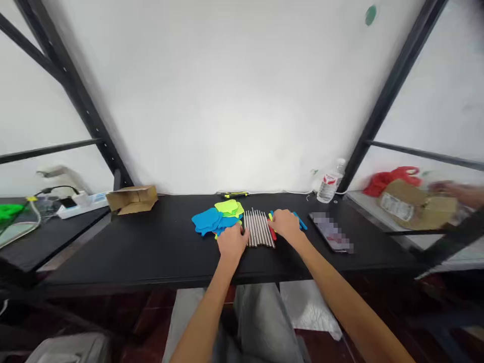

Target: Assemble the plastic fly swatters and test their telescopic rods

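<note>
A row of slim silvery metal rods (259,227) lies side by side on the black table, pointing away from me. My left hand (231,242) rests at the row's left edge, thumb apart from the fingers and touching the nearest rods. Beside and partly under it is a pile of flat blue cut-out pieces (207,221), with yellow-green pieces (227,206) on top. At the row's right end, my right hand (286,223) is closed over small coloured sticks. A red stick (273,233) and a blue stick (300,221) show around it; what its fingers grip is hidden.
A phone (328,232) lies right of my right hand, with a water bottle (331,182) behind it. An open cardboard box (133,199) and a white power strip (83,204) are at left. A black-and-yellow tool (234,194) lies by the wall. Another person's blurred hand (461,193) is at far right.
</note>
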Demonstrator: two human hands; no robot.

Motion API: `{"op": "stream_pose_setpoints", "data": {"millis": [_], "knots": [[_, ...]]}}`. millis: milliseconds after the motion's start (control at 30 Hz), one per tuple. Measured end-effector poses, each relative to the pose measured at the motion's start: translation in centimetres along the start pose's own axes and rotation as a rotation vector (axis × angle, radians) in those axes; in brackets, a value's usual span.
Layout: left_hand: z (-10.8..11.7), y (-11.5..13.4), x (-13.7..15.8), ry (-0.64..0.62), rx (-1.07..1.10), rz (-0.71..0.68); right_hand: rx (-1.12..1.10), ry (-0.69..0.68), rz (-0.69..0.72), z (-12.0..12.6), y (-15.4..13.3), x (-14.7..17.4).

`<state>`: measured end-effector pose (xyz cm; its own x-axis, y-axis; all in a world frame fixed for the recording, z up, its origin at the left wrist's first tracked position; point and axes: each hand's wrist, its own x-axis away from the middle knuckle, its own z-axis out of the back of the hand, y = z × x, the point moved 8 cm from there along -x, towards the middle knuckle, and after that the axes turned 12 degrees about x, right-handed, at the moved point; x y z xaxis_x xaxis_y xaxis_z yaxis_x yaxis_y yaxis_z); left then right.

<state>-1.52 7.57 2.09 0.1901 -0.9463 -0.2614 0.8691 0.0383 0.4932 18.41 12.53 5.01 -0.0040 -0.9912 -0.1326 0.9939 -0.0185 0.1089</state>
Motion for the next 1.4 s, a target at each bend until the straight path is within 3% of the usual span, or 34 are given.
{"op": "stream_pose_setpoints", "data": {"millis": [400, 600, 867, 1100, 1233, 1400], "knots": [[0.1, -0.3, 0.1, -0.028, 0.106, 0.024, -0.026, -0.055, -0.010, -0.6, 0.6, 3.7], [0.4, 0.1, 0.0, -0.090, 0.126, 0.039, -0.057, 0.007, -0.014, -1.2, 0.8, 3.8], [1.0, 0.1, 0.6, -0.160, 0.073, 0.057, -0.201, -0.026, -0.022, -1.7, 1.7, 4.4], [1.3, 0.3, 0.0, -0.234, 0.068, 0.038, -0.334, 0.179, 0.009, -0.4, -0.9, 2.9], [1.5, -1.0, -0.9, -0.268, 0.230, 0.031, -0.442, 0.278, 0.055, 0.3, -3.3, 1.4], [0.6, -2.9, -2.0, -0.465, 0.620, 0.038, -0.557, 0.359, 0.154, 0.1, -4.8, 0.4]]}}
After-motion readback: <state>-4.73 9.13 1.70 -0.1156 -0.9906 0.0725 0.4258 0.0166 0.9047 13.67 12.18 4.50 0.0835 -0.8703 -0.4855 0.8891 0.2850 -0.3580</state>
